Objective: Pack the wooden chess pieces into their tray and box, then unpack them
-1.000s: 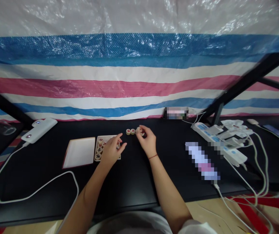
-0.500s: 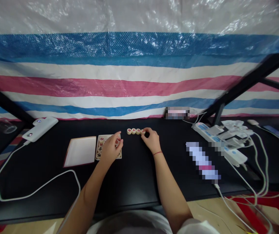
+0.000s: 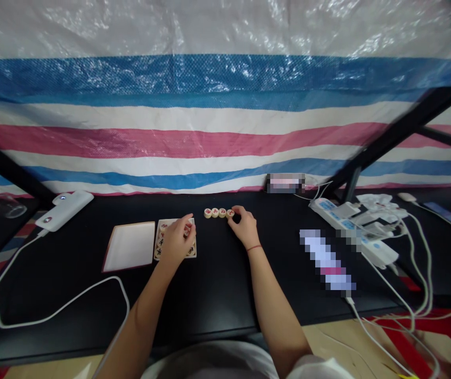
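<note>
Mid-frame on the black worktop (image 3: pixel 217 295), the right hand (image 3: pixel 244 227) pinches the end piece (image 3: pixel 230 213) of four round chess pieces (image 3: pixel 214 212); the left hand (image 3: pixel 178 241) curls over a tray (image 3: pixel 192 256), its hold impossible to tell.

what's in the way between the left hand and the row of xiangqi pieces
Nothing visible blocks it. The left hand is over the tray, and only the tray's rim and black tabletop lie before the row of four xiangqi pieces. The right hand is at the row's right end, its fingers against the last piece.
</note>
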`<state>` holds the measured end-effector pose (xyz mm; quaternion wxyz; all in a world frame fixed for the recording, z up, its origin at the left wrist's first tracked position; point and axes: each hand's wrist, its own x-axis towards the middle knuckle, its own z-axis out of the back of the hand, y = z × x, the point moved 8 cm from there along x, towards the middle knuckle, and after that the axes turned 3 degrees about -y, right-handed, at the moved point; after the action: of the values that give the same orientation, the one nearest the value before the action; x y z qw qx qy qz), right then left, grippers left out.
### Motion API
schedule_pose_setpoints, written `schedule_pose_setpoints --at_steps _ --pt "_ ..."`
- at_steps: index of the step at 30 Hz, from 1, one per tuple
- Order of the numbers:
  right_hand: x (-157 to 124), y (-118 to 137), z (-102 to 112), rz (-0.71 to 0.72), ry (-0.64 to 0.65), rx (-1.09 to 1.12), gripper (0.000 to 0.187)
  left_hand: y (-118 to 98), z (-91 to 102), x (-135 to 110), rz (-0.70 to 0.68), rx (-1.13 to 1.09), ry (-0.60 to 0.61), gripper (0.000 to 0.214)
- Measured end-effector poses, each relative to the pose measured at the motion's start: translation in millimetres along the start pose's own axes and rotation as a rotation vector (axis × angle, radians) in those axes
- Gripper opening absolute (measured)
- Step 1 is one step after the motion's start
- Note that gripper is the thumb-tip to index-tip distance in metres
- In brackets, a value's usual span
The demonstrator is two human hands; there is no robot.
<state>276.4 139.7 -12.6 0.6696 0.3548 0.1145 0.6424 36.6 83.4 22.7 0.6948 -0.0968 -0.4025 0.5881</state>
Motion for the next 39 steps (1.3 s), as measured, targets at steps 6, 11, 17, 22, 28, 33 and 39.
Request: schedule_pose_setpoints --at_steps 6,11,17,22,28,33,39 --pt "-12 40 8 0.122 -0.085 0.081 0.023 17 16.0 1 0.182 0.367 -0.016 0.024" --pt "-39 92 -29 0.314 0.185 0.237 0.026 26 13.4 -1 0.217 0.491 0.100 0.027" --pt "-50 99 -47 0.323 0.302 0.177 0.031 52 39.2 5 0.235 0.506 0.052 0.029" --pt "-49 101 -41 0.330 0.290 0.168 0.035 68 32.8 7 0.142 0.458 0.160 0.033" --pt "-54 105 -44 0.345 0.337 0.104 0.033 70 33.9 6 0.135 0.436 0.142 0.034" --pt "-54 105 -44 0.333 0.341 0.119 0.032 69 38.6 6 0.226 0.483 0.147 0.031" --pt "-53 104 -44 0.323 0.330 0.126 0.032 65 38.5 2 0.373 0.546 0.158 0.032"
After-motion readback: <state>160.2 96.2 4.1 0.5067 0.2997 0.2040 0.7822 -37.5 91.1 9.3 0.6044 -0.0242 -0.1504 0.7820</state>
